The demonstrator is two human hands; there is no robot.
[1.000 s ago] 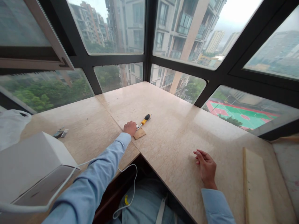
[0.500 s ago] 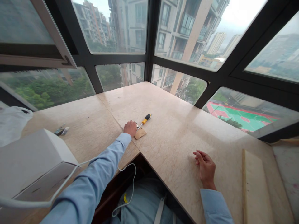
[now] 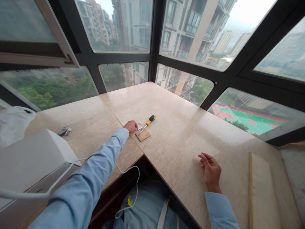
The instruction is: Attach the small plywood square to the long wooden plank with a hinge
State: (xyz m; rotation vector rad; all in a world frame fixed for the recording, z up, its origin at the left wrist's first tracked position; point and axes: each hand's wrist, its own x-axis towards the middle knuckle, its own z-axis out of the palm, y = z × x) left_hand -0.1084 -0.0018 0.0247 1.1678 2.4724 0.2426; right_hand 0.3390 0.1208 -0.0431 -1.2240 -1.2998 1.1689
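My left hand (image 3: 131,126) reaches far out over the marble sill (image 3: 181,133), its fingers curled beside a small metal piece (image 3: 139,128); whether they grip it I cannot make out. Just right of the hand lies a screwdriver (image 3: 147,122) with a yellow and black handle, its tip over a small flat wooden piece (image 3: 143,135). My right hand (image 3: 210,171) rests on the sill at the near right, fingers loosely curled, holding nothing.
A white box (image 3: 30,162) with a white cable (image 3: 124,178) stands at the near left. Small metal fittings (image 3: 64,130) lie beyond it, and a white plastic bag (image 3: 13,122) at far left. A long wooden board (image 3: 262,190) lies at the right. Windows ring the sill.
My left hand has drawn slightly left off the wooden piece, uncovering a small metal piece beside the screwdriver. My right hand has stayed put.
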